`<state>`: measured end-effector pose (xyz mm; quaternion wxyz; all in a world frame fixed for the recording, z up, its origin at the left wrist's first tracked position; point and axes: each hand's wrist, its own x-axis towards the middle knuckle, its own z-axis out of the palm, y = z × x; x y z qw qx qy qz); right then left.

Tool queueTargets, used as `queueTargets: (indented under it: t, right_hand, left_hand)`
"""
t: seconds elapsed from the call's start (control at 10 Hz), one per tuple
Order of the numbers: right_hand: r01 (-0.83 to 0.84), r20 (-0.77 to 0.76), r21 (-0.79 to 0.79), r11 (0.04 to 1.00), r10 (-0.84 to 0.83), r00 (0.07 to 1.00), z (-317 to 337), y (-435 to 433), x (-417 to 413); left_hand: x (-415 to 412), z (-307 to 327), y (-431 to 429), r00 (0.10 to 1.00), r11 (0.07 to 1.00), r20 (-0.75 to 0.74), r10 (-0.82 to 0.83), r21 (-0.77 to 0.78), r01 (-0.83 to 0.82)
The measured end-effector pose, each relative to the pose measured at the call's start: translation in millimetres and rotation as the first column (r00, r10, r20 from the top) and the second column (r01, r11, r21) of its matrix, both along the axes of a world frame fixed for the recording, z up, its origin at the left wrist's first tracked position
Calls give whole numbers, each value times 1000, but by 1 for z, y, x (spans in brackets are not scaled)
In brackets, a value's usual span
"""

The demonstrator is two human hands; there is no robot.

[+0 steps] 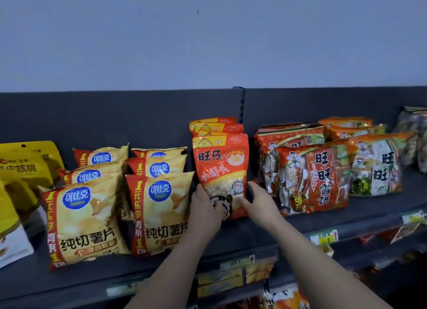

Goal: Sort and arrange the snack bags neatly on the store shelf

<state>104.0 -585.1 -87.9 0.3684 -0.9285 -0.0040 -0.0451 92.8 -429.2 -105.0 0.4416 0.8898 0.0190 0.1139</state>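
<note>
Left hand and right hand clamp their fingers on the lower corners of the upright orange snack bag, mid-shelf

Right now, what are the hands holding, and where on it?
The front orange pouch, at its bottom: left hand grips the lower left edge, right hand the lower right.

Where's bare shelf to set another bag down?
Bare shelf runs along the front edge, before the orange pouch gripped by the left hand and right hand, between the potato chip bags and rice cracker packs. Those two groups stand crowded, overlapping.
</note>
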Motion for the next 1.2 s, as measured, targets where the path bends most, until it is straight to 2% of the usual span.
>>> queueTargets:
  t: [0.1, 0.2, 0.4, 0.7, 0.9, 1.0, 1.1, 1.2]
  right_hand:
    - [-27, -65, 59, 998, 30, 997, -10, -5, 19]
    - [-57, -90, 87, 995, 64, 994, -22, -10, 34]
    - [-78, -67, 115, 990, 86, 994, -32, -29, 49]
    - [-81, -61, 126, 989, 89, 994, -40, -31, 52]
    - [-59, -99, 29, 998, 61, 993, -33, -30, 35]
    - [-77, -73, -68, 995, 72, 995, -25, -27, 18]
    - [-87, 30, -109, 990, 91, 995, -14, -20, -2]
    - [-95, 54, -193, 977, 107, 993, 1, -10, -24]
  left_hand:
    - [18, -14, -6, 981, 997, -186, 44, -60, -56]
    - [27, -27, -9, 979, 998, -202, 13, -53, -24]
    - [32, -39, -20, 993, 998, -116, 23, -58, -30]
    - [34, -38, -24, 987, 999, -154, 39, -26, -43]
    - [21, -16, -20, 981, 993, -171, 87, 89, -72]
    - [5, -3, -16, 992, 989, -115, 47, 145, -30]
    - [-16, 8, -7, 999, 978, -50, -13, 205, 23]
    - [-40, 21, 8, 1000, 962, 14, -10, 272, 6]
